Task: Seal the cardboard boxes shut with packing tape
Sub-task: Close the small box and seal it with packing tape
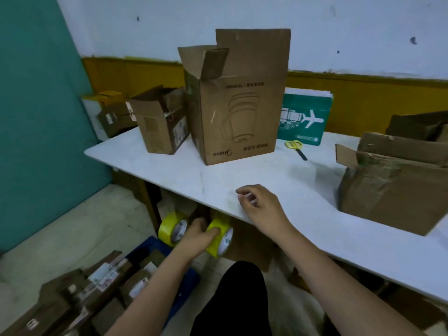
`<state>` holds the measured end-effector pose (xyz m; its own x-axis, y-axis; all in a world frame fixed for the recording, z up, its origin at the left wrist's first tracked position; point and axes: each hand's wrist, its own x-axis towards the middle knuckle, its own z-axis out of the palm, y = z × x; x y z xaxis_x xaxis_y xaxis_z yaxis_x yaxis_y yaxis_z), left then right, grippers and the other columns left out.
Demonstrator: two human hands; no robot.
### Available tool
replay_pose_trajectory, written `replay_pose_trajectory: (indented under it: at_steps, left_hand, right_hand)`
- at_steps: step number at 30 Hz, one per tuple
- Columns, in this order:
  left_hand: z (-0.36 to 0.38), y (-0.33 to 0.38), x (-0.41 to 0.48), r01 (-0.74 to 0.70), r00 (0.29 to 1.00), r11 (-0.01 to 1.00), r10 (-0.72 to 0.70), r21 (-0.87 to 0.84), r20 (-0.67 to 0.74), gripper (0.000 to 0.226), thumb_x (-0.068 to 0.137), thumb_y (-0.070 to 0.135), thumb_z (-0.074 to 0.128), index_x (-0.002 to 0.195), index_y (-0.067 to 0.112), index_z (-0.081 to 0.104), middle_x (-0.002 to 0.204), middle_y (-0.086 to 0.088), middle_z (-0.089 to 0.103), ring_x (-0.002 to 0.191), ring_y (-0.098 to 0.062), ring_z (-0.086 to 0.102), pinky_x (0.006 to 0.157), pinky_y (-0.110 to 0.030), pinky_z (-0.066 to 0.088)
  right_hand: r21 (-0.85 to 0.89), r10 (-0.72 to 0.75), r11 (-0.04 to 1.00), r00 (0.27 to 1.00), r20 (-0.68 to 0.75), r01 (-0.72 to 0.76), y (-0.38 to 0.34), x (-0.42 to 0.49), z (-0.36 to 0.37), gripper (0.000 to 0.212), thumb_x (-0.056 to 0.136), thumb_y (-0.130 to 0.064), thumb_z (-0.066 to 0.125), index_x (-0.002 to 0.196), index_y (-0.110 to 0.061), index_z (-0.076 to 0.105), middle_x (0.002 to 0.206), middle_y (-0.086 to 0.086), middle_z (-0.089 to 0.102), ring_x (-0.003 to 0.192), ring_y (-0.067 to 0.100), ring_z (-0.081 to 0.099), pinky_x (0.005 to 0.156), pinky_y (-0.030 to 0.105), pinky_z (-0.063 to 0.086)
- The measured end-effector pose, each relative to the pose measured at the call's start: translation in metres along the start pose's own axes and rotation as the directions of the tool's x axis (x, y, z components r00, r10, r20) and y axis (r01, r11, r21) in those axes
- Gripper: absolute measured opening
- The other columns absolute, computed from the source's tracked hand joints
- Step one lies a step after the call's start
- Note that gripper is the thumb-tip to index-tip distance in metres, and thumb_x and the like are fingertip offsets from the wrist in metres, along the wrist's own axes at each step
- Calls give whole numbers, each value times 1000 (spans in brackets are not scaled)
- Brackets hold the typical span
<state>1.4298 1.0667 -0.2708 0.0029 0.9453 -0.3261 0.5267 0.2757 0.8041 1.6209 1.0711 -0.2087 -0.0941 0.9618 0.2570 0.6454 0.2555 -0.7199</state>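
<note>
Hands: left hand (198,235) grips a yellow tape roll (219,238) with the thumb across its band; right hand (260,206) rests with fingers loosely curled, holding nothing.
Landmark: tall cardboard box (236,105), upright on the white table (266,175).
Around: small open box (157,122) just left of it; green plane-printed carton (305,117) behind its right side; yellow-handled scissors (296,147) to its right; crumpled box (392,185) well right; second tape roll (172,228) in front, below table level.
In the way: the table's near edge lies between the held roll and the tall box.
Box look: top flaps raised and unsealed, one folded inward, print upside down.
</note>
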Motion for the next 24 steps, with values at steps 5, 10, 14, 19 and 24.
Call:
replay_pose_trajectory:
  at_steps: [5,10,14,19,24]
  left_hand:
    - [2,10,6,-137,990,979,132,-148,-40,47,95,41,63,134,24,44,102,-3,59,86,-10,58,64,-16,44]
    - [1,0,8,-174,983,970,182,-173,32,18,92,46,64,106,35,60,108,-11,63,104,-21,61,85,-28,46]
    - [0,-6,1,-102,983,952,140,-290,115,13,96,43,61,100,41,72,120,4,67,114,-12,60,102,-35,47]
    - [-1,2,-12,-59,987,902,118,-429,113,19,96,22,60,90,24,78,107,0,74,104,-17,66,95,-32,49]
    - [-11,17,-22,-48,990,898,102,-437,100,25,96,14,55,85,17,77,94,0,75,95,-16,67,85,-25,51]
  right_hand:
    - [36,85,996,995,51,-87,11,11,12,22,101,-27,51,108,-20,71,114,-4,66,103,10,58,86,18,40]
    - [24,46,999,996,71,-48,9,6,13,26,102,-27,48,108,-18,72,114,-4,68,106,12,59,92,25,44]
    - [25,3,1000,998,-62,-1,4,-10,16,29,100,-27,45,103,-18,72,105,-2,70,99,12,62,89,29,48]
    - [-22,82,996,985,-152,-86,-7,-37,27,32,99,-24,43,80,-13,67,72,-1,69,66,15,65,70,34,52]
    - [58,455,884,882,125,-464,-22,-43,36,38,101,-35,46,99,-6,70,108,13,70,107,28,62,83,26,41]
